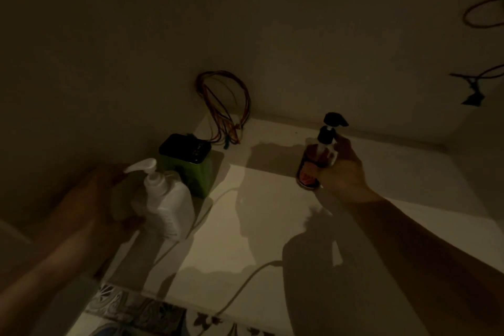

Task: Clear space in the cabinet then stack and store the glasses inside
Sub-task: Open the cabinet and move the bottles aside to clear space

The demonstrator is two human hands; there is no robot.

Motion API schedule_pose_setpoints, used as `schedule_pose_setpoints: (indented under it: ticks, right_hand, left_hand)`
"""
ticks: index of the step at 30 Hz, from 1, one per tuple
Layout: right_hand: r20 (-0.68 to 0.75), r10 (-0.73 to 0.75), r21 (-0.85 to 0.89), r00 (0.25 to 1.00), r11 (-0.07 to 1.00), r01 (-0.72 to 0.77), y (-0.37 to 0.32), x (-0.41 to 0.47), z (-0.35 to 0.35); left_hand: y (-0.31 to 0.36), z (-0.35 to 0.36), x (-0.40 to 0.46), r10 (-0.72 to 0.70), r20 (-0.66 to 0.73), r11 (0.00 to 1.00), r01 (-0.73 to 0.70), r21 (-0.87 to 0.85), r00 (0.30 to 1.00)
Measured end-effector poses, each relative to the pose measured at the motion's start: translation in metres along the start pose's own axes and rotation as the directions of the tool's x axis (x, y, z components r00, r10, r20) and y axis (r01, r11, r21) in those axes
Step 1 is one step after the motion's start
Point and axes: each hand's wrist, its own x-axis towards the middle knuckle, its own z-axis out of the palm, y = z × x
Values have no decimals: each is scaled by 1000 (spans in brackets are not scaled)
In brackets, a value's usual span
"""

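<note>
Inside the dim cabinet (272,221), the left hand (109,199) grips a white pump bottle (166,204) beside a green tin (191,166) (black-lidded); the right hand (341,169) clasps a dark pump bottle (319,155) near loose wires (226,106); no glasses show.

Green box with black lid (188,163), coloured wire bundle (226,109), white cable (245,281), patterned tiles (141,308)
</note>
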Motion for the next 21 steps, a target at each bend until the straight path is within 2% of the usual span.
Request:
schedule_pose_setpoints:
  ticks: [3, 6, 9, 13, 16, 19, 21]
  right_hand:
    - [-48, 49, 152, 998, 988, -41, -7, 2, 14]
    - [-135, 90, -11, 987, 996, -92, -8, 7, 15]
    - [-144, 9, -172, 989, 985, -34, -6, -3, 5]
    - [12, -92, -273, 996, 958, 92, -16, -39, 3]
    - [194, -91, -91, 977, 990, 111, -29, -86, 11]
    - [225, -268, -66, 937, 955, 289, -47, -133, 26]
    - [320, -224, -6, 921, 971, 238, -64, -156, 39]
  left_hand:
    - [-10, -8, -11, 17, -74, 999, -13, 50, 997]
    - [-7, -9, -31, 68, -168, 994, -53, 92, 983]
    - [2, -6, -45, 105, -154, 994, -105, 4, 982]
    - [7, 6, -55, 169, -106, 981, -177, -75, 980]
    - [9, 19, -64, 245, -12, 969, -245, -35, 970]
    - [7, 35, -72, 241, 59, 969, -236, -70, 969]
    - [5, 42, -76, 197, 94, 977, -187, -104, 976]
